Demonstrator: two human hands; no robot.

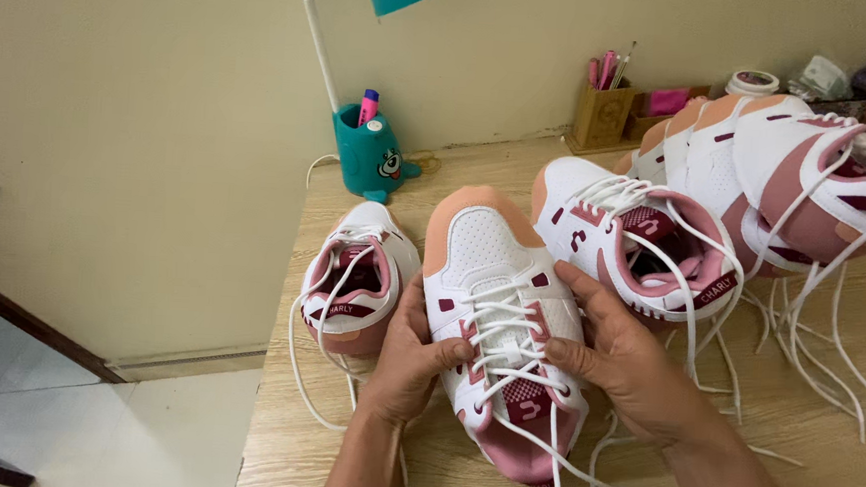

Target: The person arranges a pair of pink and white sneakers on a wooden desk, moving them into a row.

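— Holding a white and pink sneaker (497,308) between both palms, we have it lying on the wooden desk (822,438) with its toe pointing away from us and its heel toward us. What do you make of the left hand (408,357)?

— We see it cupped against the shoe's left side, thumb curled over onto the white laces (504,328). It is closed around the shoe, not flat.

— And the right hand (621,360)?

— We have it wrapped on the right side, fingers (579,286) laid along the upper edge near the eyelets, thumb pressed in by the lacing. Both hands grip the same shoe.

— Where does that shoe sit among the others?

— We find it in the middle. Just to its left stands a second sneaker (358,284) with its heel facing us, loose laces hanging over the desk edge. Just to its right lies a third sneaker (643,241), angled, touching or nearly touching our right fingers; we cannot tell which.

— Anything farther back?

— We see a row of sneakers (758,163) leaning together at the far right, their laces trailing across the wood. Behind the left shoe stands a teal lamp base (370,154) with a pink marker in it, and against the wall a wooden pen holder (603,112) with pens.
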